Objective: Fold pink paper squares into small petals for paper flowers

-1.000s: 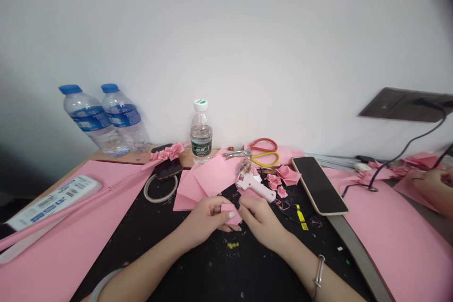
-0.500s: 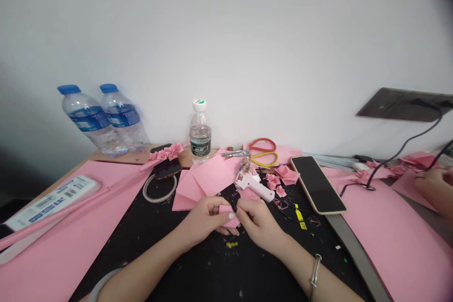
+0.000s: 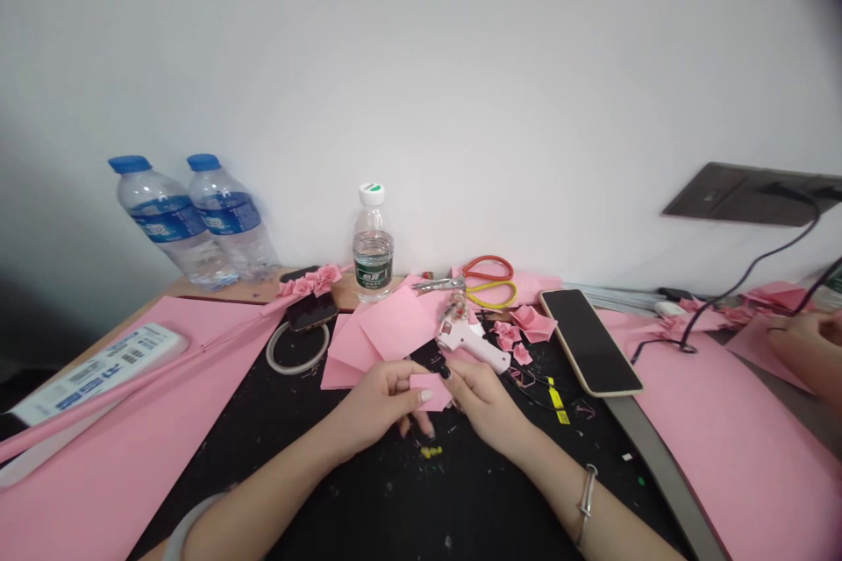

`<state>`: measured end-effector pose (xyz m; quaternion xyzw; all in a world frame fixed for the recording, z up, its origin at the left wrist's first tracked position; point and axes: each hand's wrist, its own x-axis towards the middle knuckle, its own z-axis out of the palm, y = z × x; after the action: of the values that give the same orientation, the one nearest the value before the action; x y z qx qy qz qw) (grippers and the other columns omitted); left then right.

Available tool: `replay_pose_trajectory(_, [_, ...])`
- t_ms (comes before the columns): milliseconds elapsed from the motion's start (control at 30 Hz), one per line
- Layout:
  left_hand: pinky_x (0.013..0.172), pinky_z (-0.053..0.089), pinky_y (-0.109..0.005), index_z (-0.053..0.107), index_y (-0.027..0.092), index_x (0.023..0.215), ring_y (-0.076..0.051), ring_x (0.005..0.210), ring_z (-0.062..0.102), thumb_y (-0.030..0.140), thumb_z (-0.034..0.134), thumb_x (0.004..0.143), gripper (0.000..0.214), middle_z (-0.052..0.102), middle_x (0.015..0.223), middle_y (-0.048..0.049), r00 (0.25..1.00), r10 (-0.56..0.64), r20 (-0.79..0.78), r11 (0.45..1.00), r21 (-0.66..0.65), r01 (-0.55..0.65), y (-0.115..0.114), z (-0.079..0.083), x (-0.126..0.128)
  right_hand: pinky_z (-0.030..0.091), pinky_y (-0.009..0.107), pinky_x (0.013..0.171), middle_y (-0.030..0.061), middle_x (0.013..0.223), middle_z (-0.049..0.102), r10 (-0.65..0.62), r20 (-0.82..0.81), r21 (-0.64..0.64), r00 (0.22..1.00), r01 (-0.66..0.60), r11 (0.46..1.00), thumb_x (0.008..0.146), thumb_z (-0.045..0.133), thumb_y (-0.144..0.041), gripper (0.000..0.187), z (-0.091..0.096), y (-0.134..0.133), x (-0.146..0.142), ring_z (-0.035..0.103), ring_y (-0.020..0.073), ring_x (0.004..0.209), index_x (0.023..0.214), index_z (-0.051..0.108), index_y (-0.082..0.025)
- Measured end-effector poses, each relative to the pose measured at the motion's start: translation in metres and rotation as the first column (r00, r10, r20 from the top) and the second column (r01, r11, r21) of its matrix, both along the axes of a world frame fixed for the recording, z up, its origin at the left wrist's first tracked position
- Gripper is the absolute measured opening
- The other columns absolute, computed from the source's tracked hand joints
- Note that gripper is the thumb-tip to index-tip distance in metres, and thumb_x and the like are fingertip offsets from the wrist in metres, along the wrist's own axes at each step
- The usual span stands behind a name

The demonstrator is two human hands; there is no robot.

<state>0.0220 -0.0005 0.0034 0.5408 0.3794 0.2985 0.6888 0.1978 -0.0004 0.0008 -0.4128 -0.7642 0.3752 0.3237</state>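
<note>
A small folded piece of pink paper (image 3: 431, 392) is held between my two hands above the black mat. My left hand (image 3: 385, 403) pinches its left side, thumb on top. On the right side, my right hand (image 3: 485, 403) grips the edge with thumb and fingers; a dark thumbnail shows. Just beyond my hands lie a pale pink glue gun (image 3: 474, 345) and a stack of pink paper sheets (image 3: 398, 326). Folded pink paper flowers (image 3: 506, 336) sit to the right of the glue gun.
Scissors (image 3: 490, 280) with red and yellow handles lie by the wall, near a water bottle (image 3: 373, 254). A phone (image 3: 592, 342) rests at right, a tape roll (image 3: 297, 351) at left. Large pink sheets (image 3: 730, 429) flank the mat (image 3: 368, 508). Another person's hand (image 3: 812, 355) is at far right.
The pink paper has turned between my hands and now shows a flat face. My right fingers have shifted from a pinch at its corner to a grip along its right side.
</note>
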Motion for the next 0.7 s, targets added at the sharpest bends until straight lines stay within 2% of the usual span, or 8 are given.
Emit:
replay_pose_trajectory(100, [0.041,0.032,-0.016,0.057,0.013,0.101,-0.007,0.039,0.05,0.022,0.055,0.078,0.025,0.058,0.046,0.0046,0.996,0.063,-0.068,0.993,0.104,-0.056,0.0006,-0.0011,0.0018,0.03,0.022,0.051,-0.0044,0.058,0.04,-0.047,0.048,0.032,0.998,0.046,0.998,0.091,0.038,-0.024,0.028,0.0019,0.0019,0.0001,0.038,0.0108,0.054,0.063,0.039,-0.019])
replay_pose_trajectory(200, [0.043,0.033,-0.017,0.051,0.015,0.106,-0.008,0.041,0.05,0.019,0.057,0.076,0.031,0.054,0.045,0.0082,0.99,0.119,-0.069,0.984,0.14,-0.109,0.0006,-0.0019,0.0027,0.03,0.022,0.05,-0.005,0.058,0.04,-0.084,0.069,0.054,0.994,0.081,0.995,0.086,0.043,-0.016,0.023,0.0029,0.0013,-0.0005,0.038,0.0103,0.054,0.063,0.038,-0.019])
replay_pose_trajectory(367, [0.045,0.037,-0.019,0.051,0.016,0.102,-0.011,0.047,0.053,0.028,0.054,0.08,0.025,0.059,0.054,0.0034,0.98,0.189,-0.062,0.969,0.176,-0.176,0.0031,-0.005,-0.0005,0.03,0.021,0.048,-0.0058,0.053,0.041,-0.133,0.025,0.043,0.991,0.132,0.99,0.086,0.042,-0.016,0.025,0.0028,-0.0013,-0.0024,0.039,0.0096,0.049,0.061,0.037,-0.019])
replay_pose_trajectory(533, [0.046,0.039,-0.02,0.056,0.016,0.093,-0.012,0.049,0.052,0.033,0.055,0.079,0.022,0.056,0.054,0.0031,0.972,0.222,-0.075,0.956,0.211,-0.203,0.004,-0.0068,-0.0025,0.031,0.021,0.046,-0.0051,0.054,0.045,-0.117,0.002,0.0,0.993,0.117,0.993,0.084,0.047,-0.018,0.014,0.0025,-0.0008,-0.0057,0.041,0.0101,0.048,0.07,0.047,-0.018])
replay_pose_trajectory(700, [0.047,0.04,-0.02,0.058,0.017,0.094,-0.011,0.047,0.051,0.033,0.051,0.081,0.022,0.057,0.055,0.0026,0.973,0.217,-0.083,0.955,0.224,-0.194,0.0019,-0.0058,-0.0006,0.031,0.021,0.044,-0.0055,0.049,0.046,-0.092,0.002,-0.056,0.996,0.092,0.994,0.085,0.045,-0.018,0.024,0.0001,-0.0012,-0.005,0.043,0.0098,0.044,0.062,0.04,-0.019])
